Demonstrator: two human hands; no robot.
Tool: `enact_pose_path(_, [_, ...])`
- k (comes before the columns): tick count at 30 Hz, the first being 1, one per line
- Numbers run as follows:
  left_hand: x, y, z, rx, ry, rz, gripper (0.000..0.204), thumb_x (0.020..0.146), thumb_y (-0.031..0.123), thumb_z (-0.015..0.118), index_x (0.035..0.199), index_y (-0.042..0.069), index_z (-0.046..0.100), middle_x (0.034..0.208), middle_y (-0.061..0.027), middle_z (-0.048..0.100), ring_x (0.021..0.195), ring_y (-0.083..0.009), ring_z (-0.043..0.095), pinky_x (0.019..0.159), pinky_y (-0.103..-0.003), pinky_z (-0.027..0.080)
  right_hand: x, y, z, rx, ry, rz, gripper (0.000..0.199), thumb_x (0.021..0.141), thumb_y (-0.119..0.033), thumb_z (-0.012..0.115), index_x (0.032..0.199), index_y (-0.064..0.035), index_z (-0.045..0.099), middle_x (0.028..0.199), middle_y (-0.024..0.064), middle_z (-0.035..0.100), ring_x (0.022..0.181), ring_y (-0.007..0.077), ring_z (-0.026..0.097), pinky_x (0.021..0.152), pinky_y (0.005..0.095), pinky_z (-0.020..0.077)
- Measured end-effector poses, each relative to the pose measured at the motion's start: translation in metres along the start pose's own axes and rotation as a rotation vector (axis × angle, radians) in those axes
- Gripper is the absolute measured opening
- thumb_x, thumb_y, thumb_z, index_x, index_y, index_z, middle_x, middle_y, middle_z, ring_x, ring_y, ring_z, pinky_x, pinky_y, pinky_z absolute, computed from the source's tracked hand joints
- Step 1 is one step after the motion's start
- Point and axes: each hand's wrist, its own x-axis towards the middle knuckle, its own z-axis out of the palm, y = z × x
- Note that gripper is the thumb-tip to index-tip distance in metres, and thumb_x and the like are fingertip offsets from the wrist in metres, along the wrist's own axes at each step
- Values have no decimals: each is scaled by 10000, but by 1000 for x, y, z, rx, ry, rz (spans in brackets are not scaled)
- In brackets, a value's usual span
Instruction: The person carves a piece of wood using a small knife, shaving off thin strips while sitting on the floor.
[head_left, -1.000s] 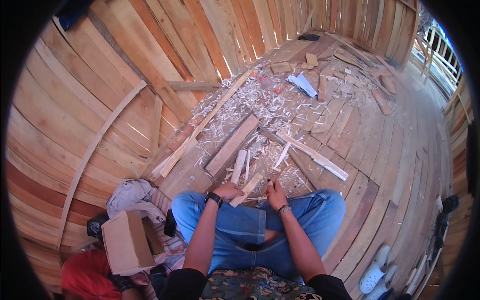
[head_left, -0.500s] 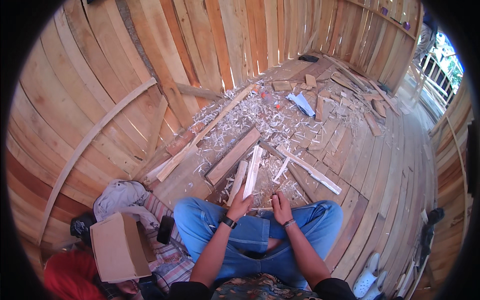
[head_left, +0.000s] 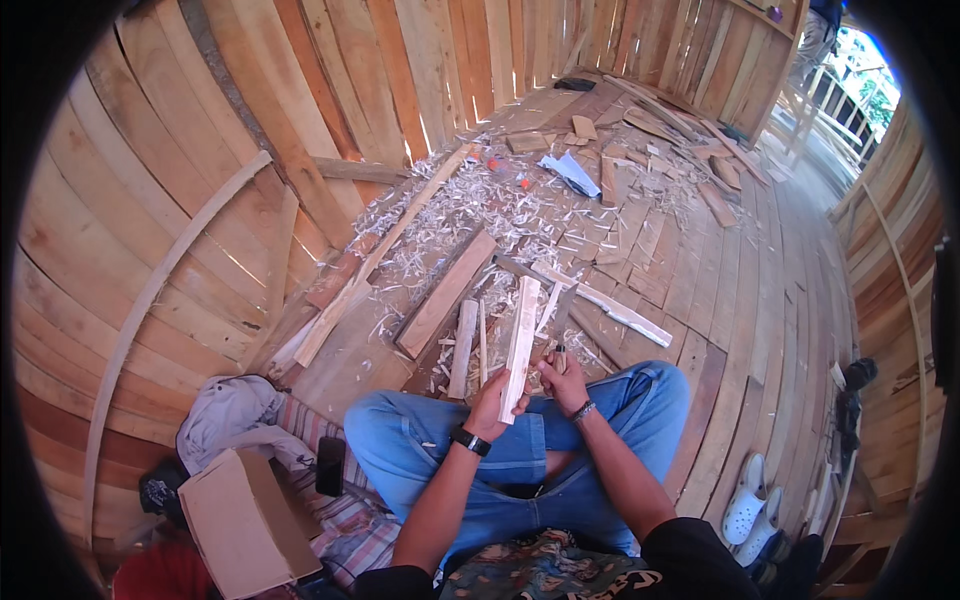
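"Checking the left hand (head_left: 492, 405): what are its fingers doing?"
"They are grasping the lower end of the pale wood strip (head_left: 521, 340), which is slanting up above the jeans (head_left: 405, 430)."
"And the right hand (head_left: 565, 383)?"
"Its fingers are gripping a knife (head_left: 560, 350), whose blade (head_left: 568, 306) is pointing forward, just right of the strip. Shavings (head_left: 440, 215) are lying beyond."

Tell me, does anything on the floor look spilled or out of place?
Yes. Pale shavings are scattered untidily over the floor beyond the stick in the left hand. Near the wood scraps, a crumpled light-blue sheet stands out by colour.
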Motion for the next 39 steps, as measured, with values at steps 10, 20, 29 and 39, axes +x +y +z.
enact_pose_path(10, [7,-9,-2,194,0,-11,498,995,178,452,1472,102,335,960,-30,591,686,-78,500,558,-203,419,-1,-5,1,38,46,-28,263,858,-142,713,927,-111,461,721,-18,535,511,68,492,399,203,379])
enact_pose_path(20, [14,-21,-11,547,92,195,435,918,38,584,1333,-34,478,1059,-100,657,948,-154,632,852,-265,489,5,-11,-9,216,168,-54,258,834,-91,713,901,-105,464,739,-4,530,492,72,483,383,211,382])
enact_pose_path(29, [4,-6,-9,117,140,-33,232,962,143,547,1098,-38,600,979,-153,678,866,-220,667,758,-297,537,17,-22,-26,157,451,-141,302,822,-89,730,913,-105,442,750,-1,533,527,76,503,372,213,372])
enact_pose_path(39, [9,-13,-9,251,240,109,297,951,108,571,1206,-44,580,1003,-134,671,856,-191,667,746,-268,551,14,-22,-20,27,509,-187,335,802,-112,760,948,-79,459,760,9,575,559,84,574,377,214,388])
